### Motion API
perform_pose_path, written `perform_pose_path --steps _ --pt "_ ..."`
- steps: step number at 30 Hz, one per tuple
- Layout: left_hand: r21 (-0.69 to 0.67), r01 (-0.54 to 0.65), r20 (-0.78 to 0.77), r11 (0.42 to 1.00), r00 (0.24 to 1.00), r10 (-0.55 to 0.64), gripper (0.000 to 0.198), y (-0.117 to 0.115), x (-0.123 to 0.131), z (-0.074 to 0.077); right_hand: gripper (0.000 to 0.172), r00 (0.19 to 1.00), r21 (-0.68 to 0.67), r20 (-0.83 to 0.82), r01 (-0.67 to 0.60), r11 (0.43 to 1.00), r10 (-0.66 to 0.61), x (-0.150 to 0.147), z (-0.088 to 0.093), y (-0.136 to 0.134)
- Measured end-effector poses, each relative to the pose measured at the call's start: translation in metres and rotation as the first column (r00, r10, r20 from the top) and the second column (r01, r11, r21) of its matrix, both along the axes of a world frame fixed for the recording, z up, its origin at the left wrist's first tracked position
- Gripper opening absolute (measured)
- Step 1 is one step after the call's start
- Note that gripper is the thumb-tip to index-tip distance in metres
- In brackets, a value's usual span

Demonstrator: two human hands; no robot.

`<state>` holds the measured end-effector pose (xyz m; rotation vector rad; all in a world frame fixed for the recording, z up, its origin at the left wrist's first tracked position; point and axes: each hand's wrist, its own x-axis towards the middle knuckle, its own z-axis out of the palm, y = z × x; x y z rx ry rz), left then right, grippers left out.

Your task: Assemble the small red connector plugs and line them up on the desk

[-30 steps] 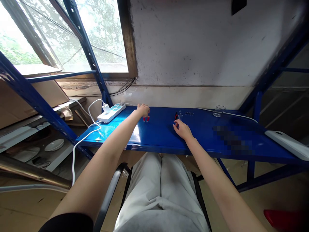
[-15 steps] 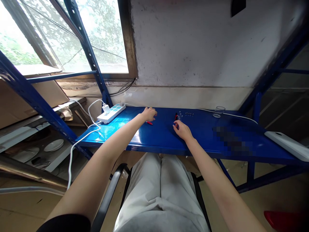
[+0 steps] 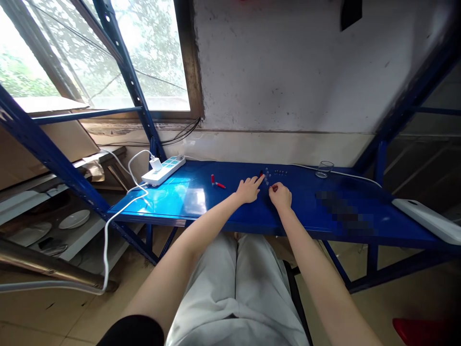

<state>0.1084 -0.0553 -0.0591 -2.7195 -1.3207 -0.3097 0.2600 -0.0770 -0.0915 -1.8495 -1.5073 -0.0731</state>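
My left hand (image 3: pixel 248 189) is open over the middle of the blue table. Its index finger points at a cluster of small clear pieces (image 3: pixel 267 176), and a small red-and-black item (image 3: pixel 261 173) shows just behind the fingertips. On the near right side of that cluster, my right hand (image 3: pixel 281 195) is closed with thumb and fingers pinched together. Whatever lies between them is too small or too hidden to name. Left of my left hand, a short red cylinder (image 3: pixel 212 179) appears to stand upright, and a red stick-like piece (image 3: pixel 220 185) lies next to it.
Several tiny pieces (image 3: pixel 281 172) form a row behind my right hand. A clear glass cup (image 3: pixel 324 168) stands at the back right, near a white cable. A white power strip (image 3: pixel 164 170) is at the left, and a white flat device (image 3: pixel 427 221) at the right edge.
My left hand has moved right and nearer, away from the red pieces to the clear cluster. My right hand has shifted slightly right, and its fingers have closed.
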Motion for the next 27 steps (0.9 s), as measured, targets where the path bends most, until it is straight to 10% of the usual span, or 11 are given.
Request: perform_pose_path --steps 19,27 --pt "0.111 -0.121 0.224 0.986 0.970 0.093 0.022 0.015 0.021 -0.003 0.025 1.000 -0.169 0.019 -0.001 0.986 0.005 -0.002 0.001 0.006" --pt "0.019 -0.184 0.609 0.983 0.782 0.134 0.008 0.001 -0.011 -0.008 0.029 0.997 -0.302 -0.013 0.066 0.951 -0.073 -0.008 0.008 0.012"
